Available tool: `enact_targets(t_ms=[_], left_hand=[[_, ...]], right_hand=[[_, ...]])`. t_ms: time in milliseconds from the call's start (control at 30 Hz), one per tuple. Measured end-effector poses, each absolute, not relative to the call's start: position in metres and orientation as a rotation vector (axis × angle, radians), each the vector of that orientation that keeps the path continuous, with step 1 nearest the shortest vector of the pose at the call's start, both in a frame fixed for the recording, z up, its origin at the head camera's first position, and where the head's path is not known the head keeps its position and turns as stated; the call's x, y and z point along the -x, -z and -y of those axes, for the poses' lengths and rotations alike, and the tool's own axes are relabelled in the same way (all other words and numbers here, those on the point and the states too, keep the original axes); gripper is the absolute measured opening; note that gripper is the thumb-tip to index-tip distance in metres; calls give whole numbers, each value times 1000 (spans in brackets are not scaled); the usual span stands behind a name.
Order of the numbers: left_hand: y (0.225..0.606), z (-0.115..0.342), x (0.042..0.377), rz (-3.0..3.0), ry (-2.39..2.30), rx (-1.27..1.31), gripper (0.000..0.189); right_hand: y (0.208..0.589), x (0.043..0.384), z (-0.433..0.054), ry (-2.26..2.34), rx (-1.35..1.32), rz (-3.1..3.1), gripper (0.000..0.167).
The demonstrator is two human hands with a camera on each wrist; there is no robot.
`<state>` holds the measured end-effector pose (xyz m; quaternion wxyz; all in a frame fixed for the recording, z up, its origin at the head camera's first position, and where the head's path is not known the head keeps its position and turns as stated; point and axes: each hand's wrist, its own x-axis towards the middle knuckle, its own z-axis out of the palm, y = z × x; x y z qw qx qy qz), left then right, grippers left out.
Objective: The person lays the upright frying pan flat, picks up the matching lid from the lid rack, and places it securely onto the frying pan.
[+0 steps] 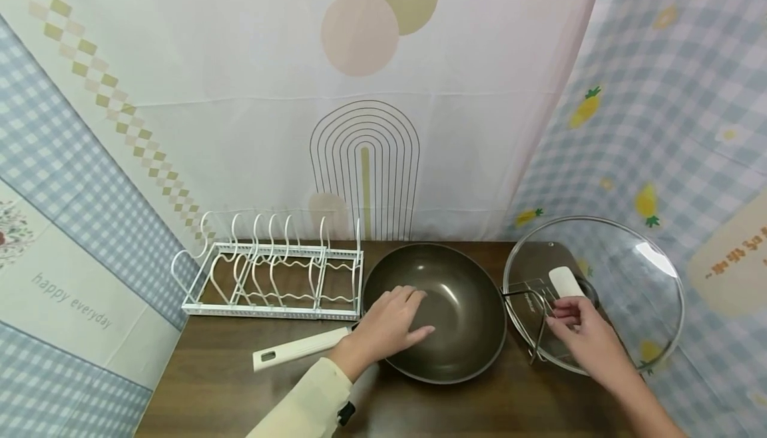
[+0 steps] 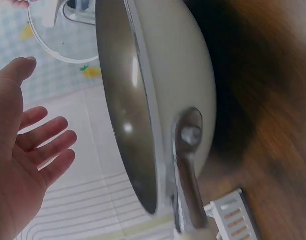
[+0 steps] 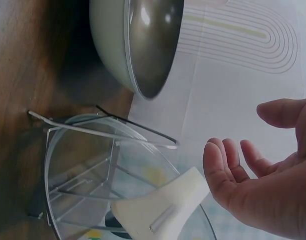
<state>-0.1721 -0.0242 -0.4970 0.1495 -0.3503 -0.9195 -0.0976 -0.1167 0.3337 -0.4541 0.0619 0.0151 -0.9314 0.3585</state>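
A deep wok [image 1: 461, 331] with a dark inside and cream outside [image 2: 182, 60] stands on the wooden table, its cream handle [image 1: 299, 348] pointing left. Over the wok's left part hovers my left hand [image 1: 383, 321], fingers loosely extended and holding nothing. A clear glass lid [image 1: 644, 298] leans upright in a wire lid stand [image 1: 542, 325] to the right of the wok. My right hand [image 1: 590, 338] is beside the lid's cream knob [image 1: 564, 281]. In the right wrist view, its loosely bent fingertips are close to the knob [image 3: 162, 207], with nothing between them and the thumb.
At the back left of the table [image 1: 222, 371] is a white wire pan rack [image 1: 269, 311] with several upright dividers. A printed cloth [image 1: 263, 125] hangs behind the table. Checked cloths hang at the left [image 1: 66, 138] and right [image 1: 671, 112].
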Motion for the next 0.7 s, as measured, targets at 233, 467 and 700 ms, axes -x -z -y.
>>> enact_targets(t_ms=[233,467,700], left_hand=[[494,6,177,2633,261,1029,64],[491,-9,180,2664,349,1038,66],[491,-25,182,2703,404,1044,69]], right_hand=[[455,117,-347,-1122,-99,2761,38],[450,117,-355,-1117,-102,2767,43],[443,118,-362,-1114,-92,2767,44]])
